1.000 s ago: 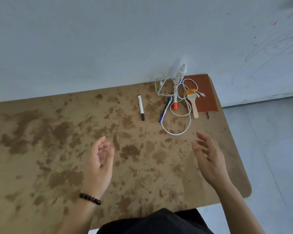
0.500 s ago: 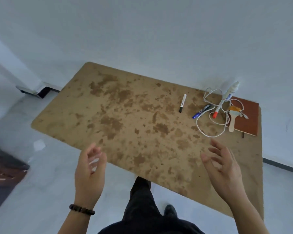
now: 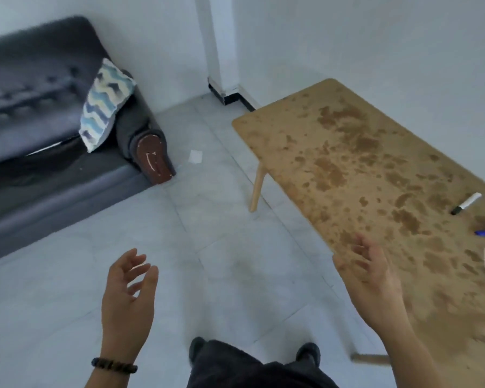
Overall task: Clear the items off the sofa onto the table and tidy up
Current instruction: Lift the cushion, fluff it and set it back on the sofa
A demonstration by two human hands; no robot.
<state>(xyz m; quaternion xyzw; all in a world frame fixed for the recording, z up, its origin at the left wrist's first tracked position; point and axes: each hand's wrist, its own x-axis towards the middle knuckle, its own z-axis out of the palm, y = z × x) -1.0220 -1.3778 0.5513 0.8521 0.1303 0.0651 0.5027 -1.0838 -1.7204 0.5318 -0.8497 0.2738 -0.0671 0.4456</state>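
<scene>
Hanging slack and empty, left grip point(image 3: 128, 292) and right grip point(image 3: 375, 284) look freed for the sofa point(image 3: 39, 79); marker point(image 3: 466, 203) lies parked on counter point(image 3: 319, 135).

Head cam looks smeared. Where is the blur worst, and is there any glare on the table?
Head view: blur is worst on the sofa and cushion at left; the left hand and right hand are soft-edged too; the table is sharper, matte, no glare; light is soft and even.

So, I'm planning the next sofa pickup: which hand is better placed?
Probably left: the left hand is open, empty and nearer the sofa; the right hand, also empty, is over the table edge.
</scene>
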